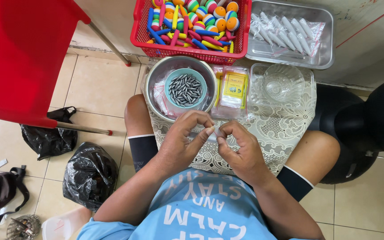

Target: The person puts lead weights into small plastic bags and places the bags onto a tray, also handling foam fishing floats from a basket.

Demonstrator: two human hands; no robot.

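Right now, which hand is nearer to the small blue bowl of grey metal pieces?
Left. The left hand is just below the blue bowl; the right hand is below it and further right.

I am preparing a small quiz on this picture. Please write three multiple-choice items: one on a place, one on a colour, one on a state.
1. Where do the grey metal weights lie?
A. in the teal bowl
B. in the red basket
C. on the floor

2. What colour is the chair?
A. blue
B. red
C. white

3. How is the glass bowl?
A. full of beads
B. turned over
C. empty

Key: 1 A, the weights fill the teal bowl inside the steel bowl; 2 B, its seat is plainly red; 3 C, only clear glass shows.
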